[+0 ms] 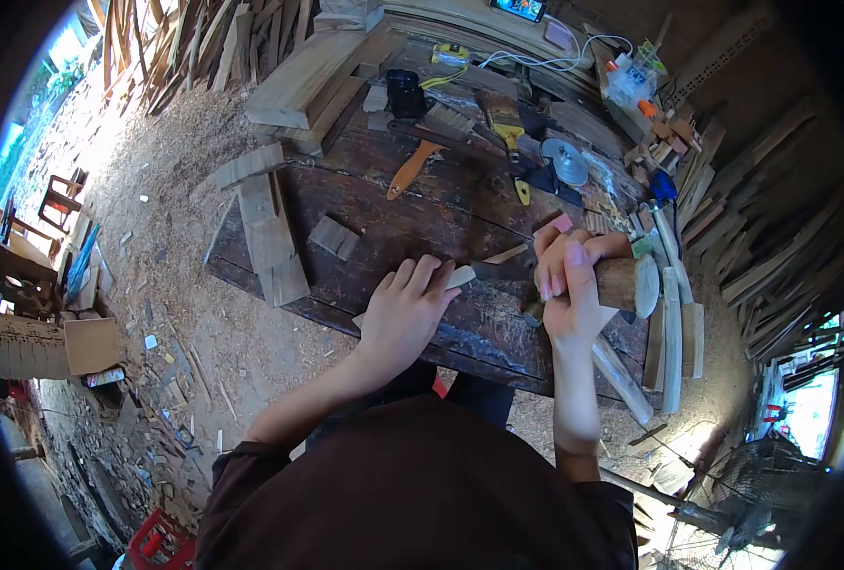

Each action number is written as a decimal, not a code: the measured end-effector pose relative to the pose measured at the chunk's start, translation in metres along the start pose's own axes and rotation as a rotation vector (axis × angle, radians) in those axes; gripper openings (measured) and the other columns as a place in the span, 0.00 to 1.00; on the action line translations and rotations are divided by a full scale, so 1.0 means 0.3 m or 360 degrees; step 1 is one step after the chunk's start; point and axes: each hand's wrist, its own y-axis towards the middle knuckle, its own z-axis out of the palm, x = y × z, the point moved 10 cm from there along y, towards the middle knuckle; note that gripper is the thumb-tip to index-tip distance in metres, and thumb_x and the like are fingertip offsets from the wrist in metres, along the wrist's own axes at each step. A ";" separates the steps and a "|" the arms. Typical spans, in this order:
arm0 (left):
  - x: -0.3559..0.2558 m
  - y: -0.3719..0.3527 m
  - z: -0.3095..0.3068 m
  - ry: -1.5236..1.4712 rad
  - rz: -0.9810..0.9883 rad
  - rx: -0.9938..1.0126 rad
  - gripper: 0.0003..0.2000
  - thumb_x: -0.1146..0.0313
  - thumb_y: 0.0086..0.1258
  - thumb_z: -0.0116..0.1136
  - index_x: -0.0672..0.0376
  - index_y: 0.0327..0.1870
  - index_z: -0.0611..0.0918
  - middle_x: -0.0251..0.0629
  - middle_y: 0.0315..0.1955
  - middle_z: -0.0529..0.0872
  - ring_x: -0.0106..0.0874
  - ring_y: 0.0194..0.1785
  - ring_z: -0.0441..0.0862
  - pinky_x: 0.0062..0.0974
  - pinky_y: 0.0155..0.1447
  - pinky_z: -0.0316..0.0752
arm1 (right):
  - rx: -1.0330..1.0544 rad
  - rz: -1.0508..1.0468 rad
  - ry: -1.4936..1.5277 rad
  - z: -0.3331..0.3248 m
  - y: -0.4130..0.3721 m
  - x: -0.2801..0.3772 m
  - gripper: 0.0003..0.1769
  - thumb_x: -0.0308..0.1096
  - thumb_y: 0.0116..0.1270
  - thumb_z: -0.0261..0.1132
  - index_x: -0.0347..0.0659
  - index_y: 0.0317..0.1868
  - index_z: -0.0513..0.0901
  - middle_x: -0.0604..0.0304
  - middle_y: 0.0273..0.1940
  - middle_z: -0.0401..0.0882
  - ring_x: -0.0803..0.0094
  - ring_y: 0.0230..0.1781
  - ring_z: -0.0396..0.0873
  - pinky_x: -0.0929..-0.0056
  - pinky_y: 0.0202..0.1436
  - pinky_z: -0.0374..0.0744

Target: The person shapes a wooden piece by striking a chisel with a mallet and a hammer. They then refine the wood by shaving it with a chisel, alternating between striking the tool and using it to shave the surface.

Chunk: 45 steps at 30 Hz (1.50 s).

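Near the front edge of the workbench, my left hand [408, 306] is closed around a small pale wood piece [461, 276], whose end shows past the fingertips. My right hand [572, 285] makes a fist with the thumb on top. From its left side a dark-bladed tool [506, 271] points toward the wood piece; the fist hides its handle. Just right of that fist lies a thick round wooden block [631, 287] with a pale cut end. A grooved wood block [335, 237] rests on the bench to the left of my left hand.
On the workbench [365, 199] lie an orange-handled brush [412, 171], a yellow paintbrush [505, 123], a tape measure [450, 55] and a metal disc [565, 161]. Joined boards [268, 228] stand at the left edge, long sticks [671, 337] at the right. Sawdust [180, 180] covers the floor.
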 end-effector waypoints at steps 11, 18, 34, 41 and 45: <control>0.006 -0.001 0.012 -0.0012 -0.0016 0.0018 0.17 0.65 0.65 0.59 0.63 0.52 0.80 0.37 0.41 0.76 0.34 0.41 0.77 0.30 0.44 0.75 | 0.0028 -0.0044 0.0007 0.003 -0.027 0.000 0.09 0.22 0.69 0.55 0.45 0.34 0.65 0.64 0.20 0.65 0.77 0.16 0.63 0.67 0.38 0.69; 0.002 0.021 -0.001 -0.0112 -0.0042 0.0081 0.19 0.64 0.64 0.61 0.63 0.54 0.78 0.39 0.42 0.76 0.37 0.42 0.77 0.33 0.47 0.75 | -0.0011 -0.0017 -0.0073 0.008 -0.043 -0.006 0.10 0.18 0.67 0.55 0.43 0.35 0.65 0.64 0.22 0.67 0.79 0.18 0.66 0.69 0.41 0.71; -0.068 0.099 0.081 -0.1023 0.0110 0.0453 0.19 0.74 0.68 0.55 0.65 0.59 0.71 0.55 0.52 0.79 0.52 0.55 0.77 0.38 0.56 0.75 | 0.0386 0.0001 -0.0650 0.031 -0.044 0.042 0.30 0.35 0.47 0.80 0.40 0.49 0.75 0.59 0.43 0.77 0.73 0.43 0.78 0.73 0.43 0.76; -0.118 0.130 0.047 -0.1129 0.0306 0.0286 0.27 0.77 0.69 0.53 0.58 0.69 0.64 0.51 0.57 0.77 0.48 0.59 0.76 0.37 0.60 0.73 | 0.0407 0.0609 -0.2703 -0.399 -0.206 0.120 0.27 0.55 0.63 0.64 0.36 0.42 0.73 0.50 0.44 0.72 0.49 0.49 0.71 0.55 0.51 0.70; -0.115 0.132 0.062 -0.1136 0.0255 0.0363 0.31 0.78 0.69 0.53 0.53 0.73 0.59 0.49 0.60 0.76 0.46 0.62 0.74 0.37 0.62 0.72 | 0.0745 0.0873 -0.2493 -0.518 -0.330 0.006 0.29 0.56 0.64 0.62 0.33 0.39 0.74 0.44 0.44 0.74 0.43 0.42 0.77 0.50 0.41 0.74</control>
